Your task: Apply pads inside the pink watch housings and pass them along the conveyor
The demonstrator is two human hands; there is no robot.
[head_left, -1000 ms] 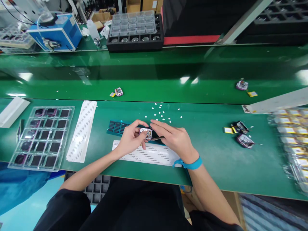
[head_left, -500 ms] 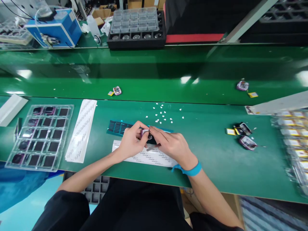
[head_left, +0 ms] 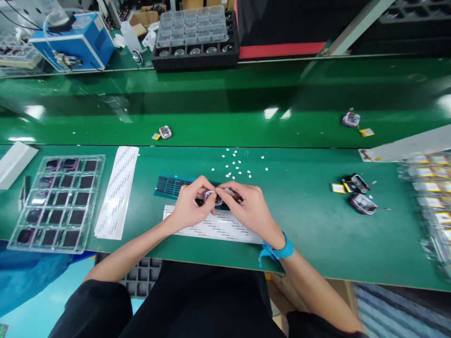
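My left hand (head_left: 190,206) pinches a small purple-rimmed device case (head_left: 218,201) between thumb and fingertips. The hand covers most of the case. Close against its right side, my right hand (head_left: 251,207) has thumb and forefinger drawn together at the case's edge. A thin dark, metallic-looking piece shows partly among the right fingers; its kind is hidden. Under both hands lies a white printed adhesive sheet (head_left: 207,229). Just behind them is a blue sheet with dark strips (head_left: 171,187). Small white bits (head_left: 236,162) are scattered beyond the hands.
On the left stand a clear compartment tray (head_left: 100,178) and more white printed sheets (head_left: 118,192). Opened devices (head_left: 363,204) with yellow batteries lie to the right, near a tray of batteries (head_left: 431,202). Another opened device (head_left: 165,132) sits on the green strip behind.
My right fingers have shifted from lying flat over the case to a pinch at its edge. The grey metal strip below the right hand no longer shows there. The view has moved slightly.
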